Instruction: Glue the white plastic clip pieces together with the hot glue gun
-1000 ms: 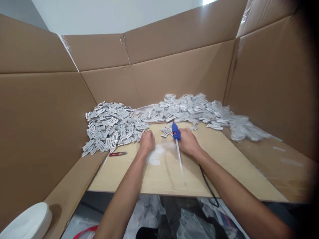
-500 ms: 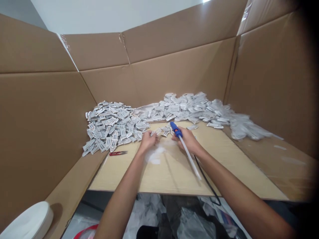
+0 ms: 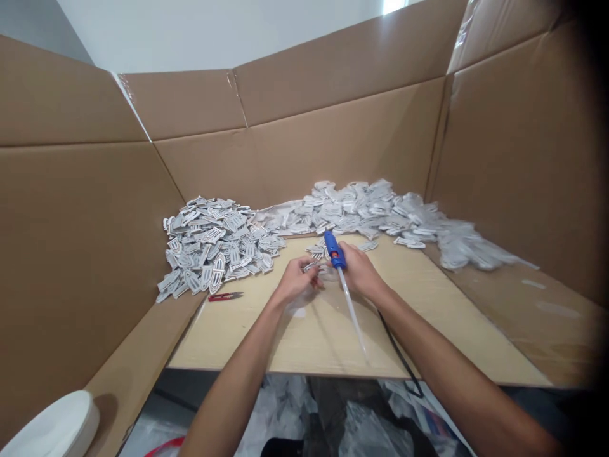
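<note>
My right hand (image 3: 360, 270) is closed around a blue hot glue gun (image 3: 335, 251). A long whitish glue stick (image 3: 353, 311) sticks out of its rear toward me. Close by on the left, my left hand (image 3: 299, 279) pinches a small grey-and-white slotted piece (image 3: 313, 266), partly hidden by the fingers. The gun's nozzle points away from me, just beyond that piece. A few similar loose pieces (image 3: 367, 245) lie on the board past my hands. Small red-handled thread snips (image 3: 225, 296) rest to the left.
A heap of grey slotted pieces (image 3: 223, 241) lies at the left. Pieces in clear plastic (image 3: 361, 206) are piled along the back and right. Cardboard walls (image 3: 342, 152) surround the wooden board (image 3: 228, 346). A black cord (image 3: 402, 355) runs off the front edge. A white round container (image 3: 57, 428) stands lower left.
My left hand has moved right with its piece, closer to the glue gun. The gun has shifted slightly left, and its glue stick now points more straight toward me.
</note>
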A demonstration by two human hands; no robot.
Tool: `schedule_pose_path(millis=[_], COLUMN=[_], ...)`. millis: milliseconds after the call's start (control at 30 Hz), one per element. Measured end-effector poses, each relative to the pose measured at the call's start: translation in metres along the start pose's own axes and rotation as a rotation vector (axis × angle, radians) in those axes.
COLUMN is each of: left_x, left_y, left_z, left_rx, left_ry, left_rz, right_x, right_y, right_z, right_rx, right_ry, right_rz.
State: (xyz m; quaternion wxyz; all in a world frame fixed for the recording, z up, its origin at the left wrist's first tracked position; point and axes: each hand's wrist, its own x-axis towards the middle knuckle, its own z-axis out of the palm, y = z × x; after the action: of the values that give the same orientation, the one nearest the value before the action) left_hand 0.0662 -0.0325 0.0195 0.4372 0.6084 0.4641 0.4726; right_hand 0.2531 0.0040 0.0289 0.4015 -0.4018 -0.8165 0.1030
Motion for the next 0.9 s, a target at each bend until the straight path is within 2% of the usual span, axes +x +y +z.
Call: schedule_pose_path(millis=[133,333,567,800,900], left_x=[0.001,-0.001,-0.003,0.002,0.002], left_y=[-0.002,0.0,0.0,-0.01,-0.011], left_z=[0.004,0.01,0.014,0.011,0.005], left_rx=[-0.071,-0.056,-0.03,-0.068,-0.1], left_ry=[-0.014,-0.018,-0.052,0.039,0.079], left_rz=[-0.012,-0.039,0.027,0.001,0.006], right_x=[-0.002,-0.004,-0.005,-0.004,-0.002], right_y=[-0.005,-0.015,-0.022,-0.015,-0.007], right_z=[0.001,-0.001,0.002,0.002,-0.002], right_rx=[-0.114,-0.124,-0.129,0.035,0.007], right_ry=[-0.033,-0.027,-0.07,-0.097,-0.078], right_rz=[-0.017,0.016,0.029,0.028,0.076])
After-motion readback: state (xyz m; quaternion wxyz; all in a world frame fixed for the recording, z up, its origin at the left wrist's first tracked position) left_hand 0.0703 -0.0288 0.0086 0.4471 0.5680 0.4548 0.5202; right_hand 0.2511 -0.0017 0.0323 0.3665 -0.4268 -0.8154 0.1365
